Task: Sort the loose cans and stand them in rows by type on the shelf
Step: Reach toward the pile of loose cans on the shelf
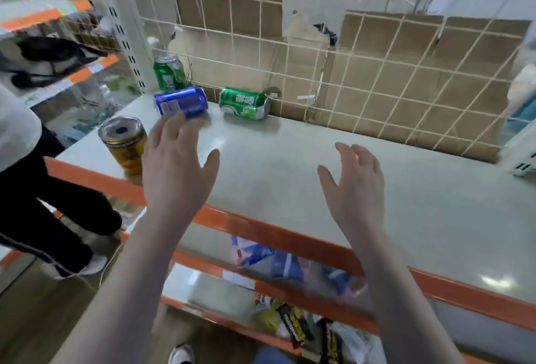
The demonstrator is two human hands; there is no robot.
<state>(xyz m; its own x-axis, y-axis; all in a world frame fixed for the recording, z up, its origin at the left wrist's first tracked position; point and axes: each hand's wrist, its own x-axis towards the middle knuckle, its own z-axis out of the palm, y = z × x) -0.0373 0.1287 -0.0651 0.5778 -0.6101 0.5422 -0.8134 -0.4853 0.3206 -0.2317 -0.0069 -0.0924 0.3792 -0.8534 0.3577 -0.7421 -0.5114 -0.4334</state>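
Head view: both hands hover spread and holding nothing over the pale grey shelf board (290,166) with its orange front rail (261,233); the left hand (177,166) reaches just short of a blue can lying on its side (181,102), the right hand (356,184) over bare board. A yellow can stands upright (124,143) at the front-left edge; one green can lies on its side (245,102) against the wire-grid back panel (377,79), another green can stands upright (169,72) in the back-left corner

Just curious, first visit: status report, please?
Left hand and right hand open, empty. Blue can and one green can lying down; other green can, yellow can upright. Nothing blocking.
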